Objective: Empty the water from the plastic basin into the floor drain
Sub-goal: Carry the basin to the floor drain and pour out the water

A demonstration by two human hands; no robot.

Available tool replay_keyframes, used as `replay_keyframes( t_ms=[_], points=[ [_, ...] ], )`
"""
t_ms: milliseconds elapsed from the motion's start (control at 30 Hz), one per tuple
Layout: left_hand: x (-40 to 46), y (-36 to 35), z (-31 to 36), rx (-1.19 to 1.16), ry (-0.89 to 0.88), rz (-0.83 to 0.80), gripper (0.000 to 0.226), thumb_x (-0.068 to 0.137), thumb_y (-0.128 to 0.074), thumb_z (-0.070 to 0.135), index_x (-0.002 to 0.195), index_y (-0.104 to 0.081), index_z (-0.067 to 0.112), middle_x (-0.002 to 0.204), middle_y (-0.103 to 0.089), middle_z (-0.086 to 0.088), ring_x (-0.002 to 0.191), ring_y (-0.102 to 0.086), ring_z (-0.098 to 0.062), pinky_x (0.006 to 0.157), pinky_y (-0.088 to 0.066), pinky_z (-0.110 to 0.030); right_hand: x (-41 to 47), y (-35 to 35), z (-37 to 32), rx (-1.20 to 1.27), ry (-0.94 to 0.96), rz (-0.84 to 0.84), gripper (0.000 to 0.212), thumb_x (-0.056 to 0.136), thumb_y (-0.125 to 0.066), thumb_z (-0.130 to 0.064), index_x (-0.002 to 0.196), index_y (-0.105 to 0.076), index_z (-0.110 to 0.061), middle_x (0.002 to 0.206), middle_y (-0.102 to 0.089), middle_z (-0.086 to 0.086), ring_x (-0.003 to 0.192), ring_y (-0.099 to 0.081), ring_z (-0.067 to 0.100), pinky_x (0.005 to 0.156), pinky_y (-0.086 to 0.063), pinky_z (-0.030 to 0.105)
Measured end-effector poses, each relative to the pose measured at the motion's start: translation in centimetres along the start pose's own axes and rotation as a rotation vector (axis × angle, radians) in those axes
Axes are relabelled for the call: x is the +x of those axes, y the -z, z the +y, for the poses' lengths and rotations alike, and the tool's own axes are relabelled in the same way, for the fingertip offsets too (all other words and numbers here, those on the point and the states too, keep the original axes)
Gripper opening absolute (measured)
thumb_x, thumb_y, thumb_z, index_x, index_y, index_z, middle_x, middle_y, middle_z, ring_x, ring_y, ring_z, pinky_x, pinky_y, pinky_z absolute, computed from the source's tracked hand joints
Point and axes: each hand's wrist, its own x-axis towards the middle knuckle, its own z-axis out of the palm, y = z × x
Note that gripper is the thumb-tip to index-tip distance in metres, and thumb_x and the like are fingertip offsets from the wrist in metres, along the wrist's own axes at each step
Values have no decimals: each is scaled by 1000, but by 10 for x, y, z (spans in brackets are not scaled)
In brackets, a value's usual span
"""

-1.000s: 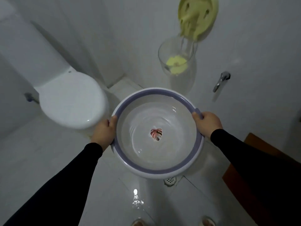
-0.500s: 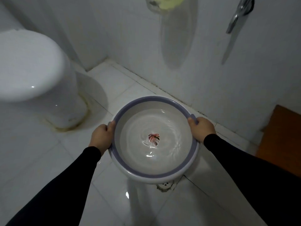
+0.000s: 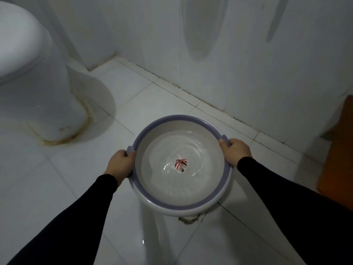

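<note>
A round white plastic basin (image 3: 183, 204) with a purple rim hangs low over the tiled floor, roughly level, with rippling water and a pink leaf print at its bottom. My left hand (image 3: 120, 163) grips the rim at its left side. My right hand (image 3: 236, 151) grips the rim at its right side. The floor drain (image 3: 189, 220) lies almost hidden under the basin's near edge; only a stained strip of it shows.
A white toilet (image 3: 28, 69) stands at the left, its base ringed with yellow stains. White tiled walls (image 3: 248, 64) meet the floor just beyond the basin. A brown wooden door edge (image 3: 338, 159) stands at the right. Wet glossy tiles (image 3: 143, 243) lie below the basin.
The basin has come lower toward the floor and my view has tilted down. The wall tap and the hanging containers have left the frame. Both hands keep their grip.
</note>
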Motion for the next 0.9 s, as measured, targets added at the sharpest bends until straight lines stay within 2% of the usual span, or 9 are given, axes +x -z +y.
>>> replay_keyframes(
  t_ms=[133,233,333,400,533,700,800,900],
  points=[
    [3,-10,-3,-8,29,-24,45,99,-38,42,80,-54,4,71,-55,-12,56,-51,-24,47,-42,-26,8,0,6,-4,14,-59,43,96,-40,-43,84,-58,-5,79,-59,11,75,-55,26,62,-42,27],
    [6,-15,-3,-3,53,-35,47,99,-36,44,92,-56,2,80,-58,-13,63,-56,-26,49,-45,-28,12,0,10,-14,27,-81,42,97,-38,-37,65,-47,-12,64,-52,7,66,-53,25,48,-35,24],
    [10,-18,-5,2,67,-41,47,99,-35,45,98,-56,2,85,-59,-13,65,-58,-27,52,-50,-30,16,-4,13,-14,46,-81,46,98,-36,-41,63,-45,-12,62,-51,6,55,-48,18,45,-33,22],
    [11,-22,-6,4,69,-50,47,100,-35,45,100,-55,2,88,-60,-15,69,-60,-29,58,-55,-36,17,-6,15,-43,52,-79,49,99,-33,-43,62,-45,-12,61,-51,6,57,-50,21,46,-34,23],
    [14,-28,-4,58,47,-45,47,100,-33,44,102,-55,2,85,-60,-13,72,-63,-32,70,-60,-44,21,-6,20,-82,62,-69,43,99,-35,-39,74,-50,-7,69,-54,8,71,-54,25,55,-38,27],
    [18,-33,-1,109,21,-37,48,101,-32,42,104,-55,0,82,-60,-12,68,-63,-30,67,-59,-41,24,-9,22,-105,54,-55,43,100,-33,-37,91,-56,-2,85,-59,16,74,-53,26,61,-38,26],
    [19,-36,0,104,15,-40,48,101,-32,42,104,-55,1,84,-59,-12,75,-64,-33,73,-61,-47,25,-10,25,-96,35,-44,48,101,-33,-36,106,-58,5,100,-64,22,86,-60,31,67,-39,27],
    [20,-38,-1,109,6,-39,48,101,-32,42,105,-55,1,88,-60,-13,82,-65,-34,75,-60,-50,25,-12,26,-96,17,-41,48,101,-34,-36,111,-57,5,107,-64,24,91,-61,31,68,-40,27]
  ],
)
